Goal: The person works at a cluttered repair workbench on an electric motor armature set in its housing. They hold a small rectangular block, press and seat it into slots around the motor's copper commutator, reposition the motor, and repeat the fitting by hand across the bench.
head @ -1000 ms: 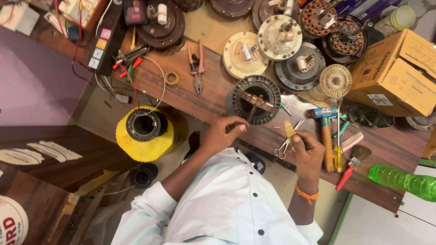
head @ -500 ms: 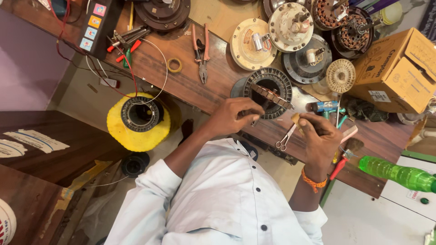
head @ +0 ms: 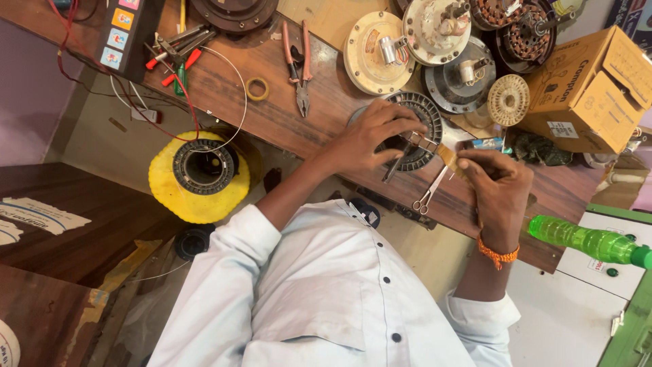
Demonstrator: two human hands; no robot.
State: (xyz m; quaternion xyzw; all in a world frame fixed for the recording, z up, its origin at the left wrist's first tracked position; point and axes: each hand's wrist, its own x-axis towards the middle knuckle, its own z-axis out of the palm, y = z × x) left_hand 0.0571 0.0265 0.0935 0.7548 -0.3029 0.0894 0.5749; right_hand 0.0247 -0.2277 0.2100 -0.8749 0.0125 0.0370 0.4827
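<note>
A dark slotted motor stator ring (head: 426,112) lies on the wooden bench (head: 231,88). My left hand (head: 367,141) lies over its near rim, fingers curled on it, with a thin dark tool poking out under the palm. My right hand (head: 499,185), with an orange thread band at the wrist, pinches a small tan strip (head: 448,156) whose tip meets a metal piece at the ring's edge. Small steel scissors (head: 428,194) lie on the bench between the two hands.
Red-handled pliers (head: 300,64), a tape ring (head: 257,88) and screwdrivers (head: 173,54) lie to the left. Several round fan motor parts (head: 380,51) crowd the back. A cardboard box (head: 598,81) stands right, a green bottle (head: 584,241) near right, a yellow spool (head: 200,173) below the bench.
My left hand has slid from the bench edge onto the stator ring. My right hand has brought the tan strip up to the ring. The view has drawn closer.
</note>
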